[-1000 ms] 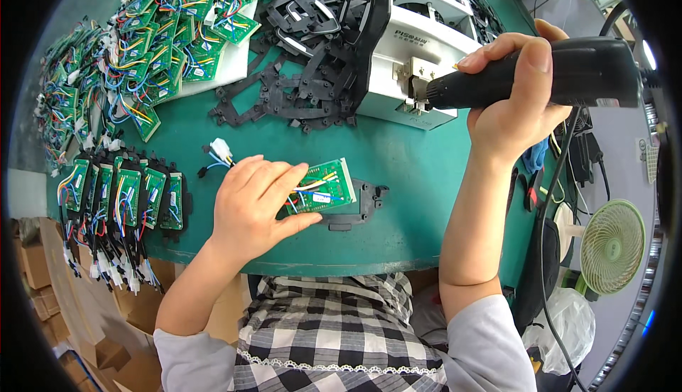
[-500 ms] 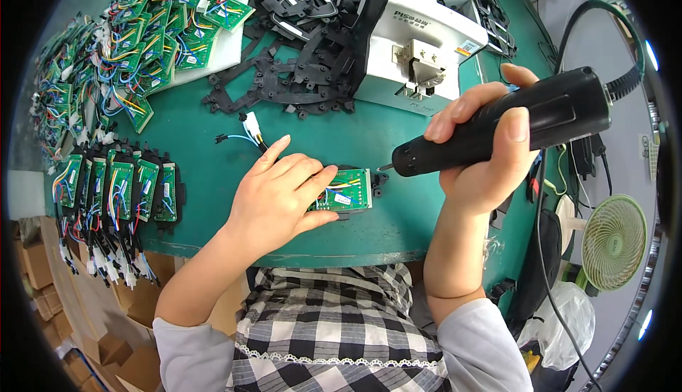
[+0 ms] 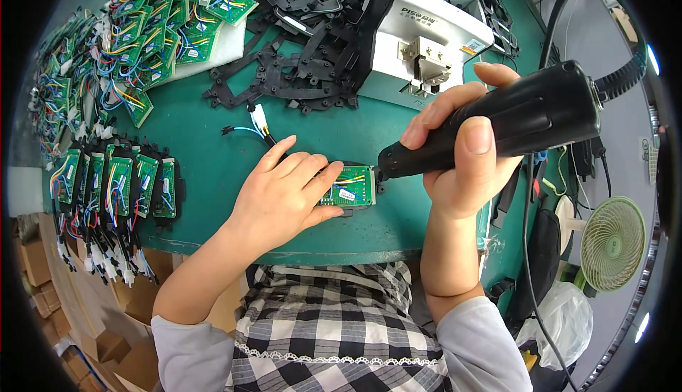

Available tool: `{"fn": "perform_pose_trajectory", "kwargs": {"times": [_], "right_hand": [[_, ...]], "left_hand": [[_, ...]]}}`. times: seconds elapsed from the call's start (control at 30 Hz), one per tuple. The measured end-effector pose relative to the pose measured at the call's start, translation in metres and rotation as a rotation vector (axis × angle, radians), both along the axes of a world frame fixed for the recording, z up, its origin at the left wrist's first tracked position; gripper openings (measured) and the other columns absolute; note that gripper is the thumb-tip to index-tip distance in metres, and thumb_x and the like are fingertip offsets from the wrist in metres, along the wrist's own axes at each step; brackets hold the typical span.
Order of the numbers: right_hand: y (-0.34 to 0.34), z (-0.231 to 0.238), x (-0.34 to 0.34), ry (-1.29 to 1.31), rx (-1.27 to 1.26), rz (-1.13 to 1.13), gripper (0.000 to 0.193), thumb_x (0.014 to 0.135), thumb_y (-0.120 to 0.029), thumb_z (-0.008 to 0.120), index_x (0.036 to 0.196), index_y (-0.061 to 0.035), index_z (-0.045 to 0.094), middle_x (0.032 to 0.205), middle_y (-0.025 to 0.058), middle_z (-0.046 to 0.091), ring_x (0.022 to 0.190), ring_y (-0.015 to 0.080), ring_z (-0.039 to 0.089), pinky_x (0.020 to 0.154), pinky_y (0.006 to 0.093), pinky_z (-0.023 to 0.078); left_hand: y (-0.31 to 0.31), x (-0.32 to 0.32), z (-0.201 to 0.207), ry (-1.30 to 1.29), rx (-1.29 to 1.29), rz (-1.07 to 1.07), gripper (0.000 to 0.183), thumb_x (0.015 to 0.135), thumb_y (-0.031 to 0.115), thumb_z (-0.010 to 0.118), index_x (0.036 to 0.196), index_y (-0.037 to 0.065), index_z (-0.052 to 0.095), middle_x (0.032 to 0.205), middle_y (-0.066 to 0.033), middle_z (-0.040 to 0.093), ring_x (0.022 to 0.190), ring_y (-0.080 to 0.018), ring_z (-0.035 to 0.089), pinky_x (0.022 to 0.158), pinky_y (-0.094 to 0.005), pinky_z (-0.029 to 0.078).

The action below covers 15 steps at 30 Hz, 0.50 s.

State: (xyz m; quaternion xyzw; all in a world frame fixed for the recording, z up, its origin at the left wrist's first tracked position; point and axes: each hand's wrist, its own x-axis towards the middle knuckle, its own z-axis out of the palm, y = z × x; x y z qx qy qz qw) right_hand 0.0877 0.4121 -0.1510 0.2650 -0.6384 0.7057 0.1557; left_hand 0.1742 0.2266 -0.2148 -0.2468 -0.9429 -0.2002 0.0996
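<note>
circuit board [image 3: 349, 186], small and green, lies flat near the front edge of the teal table [image 3: 213, 179], seated on a black plastic bracket [image 3: 346, 211] whose edge shows beneath it. board carries yellow and blue wires and a white label; wire tail with white connector [image 3: 257, 117] trails to the far left.
left hand [image 3: 284, 196] lies flat, fingers spread, pressing the board's left half down. right hand [image 3: 469, 143] is wrapped tight around a black electric screwdriver [image 3: 497, 125], tip touching the board's right edge.
step in hand, by my read: fastening the board to its bracket. next move calls for a steady tip, square on the fastener, board kept from shifting.
outward: row of finished boards on brackets [image 3: 117, 186] at left, heap of loose boards [image 3: 135, 33] far left, pile of black brackets [image 3: 298, 44], white feeder box [image 3: 426, 29] far centre, small fan [image 3: 612, 244] at right.
</note>
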Motion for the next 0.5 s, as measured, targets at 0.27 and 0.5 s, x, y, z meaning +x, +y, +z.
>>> {"fn": "perform_pose_trajectory", "kwargs": {"times": [0.27,0.5], "right_hand": [[-0.002,-0.011,-0.003,0.049,0.070,-0.008,0.065,0.083,-0.037,0.068,0.119,0.0067,0.037,0.069,0.0125,0.056,0.049,0.0174,0.056,0.045,0.0277,0.050],[-0.001,-0.016,-0.001,0.035,0.063,0.088,0.068,0.082,-0.042,0.068,0.120,0.0049,0.038,0.067,0.0127,0.057,0.048,0.0177,0.056,0.044,0.0284,0.050]], "left_hand": [[0.000,0.000,-0.001,-0.011,0.037,-0.009,0.056,0.070,0.036,0.075,0.116,0.008,0.062,0.105,-0.0051,0.058,0.099,-0.0223,0.057,0.100,-0.0436,0.042],[0.000,0.000,-0.004,-0.047,0.117,0.005,0.055,0.068,0.033,0.077,0.115,0.007,0.063,0.106,-0.0049,0.058,0.090,-0.0246,0.055,0.082,-0.0392,0.046]]}}
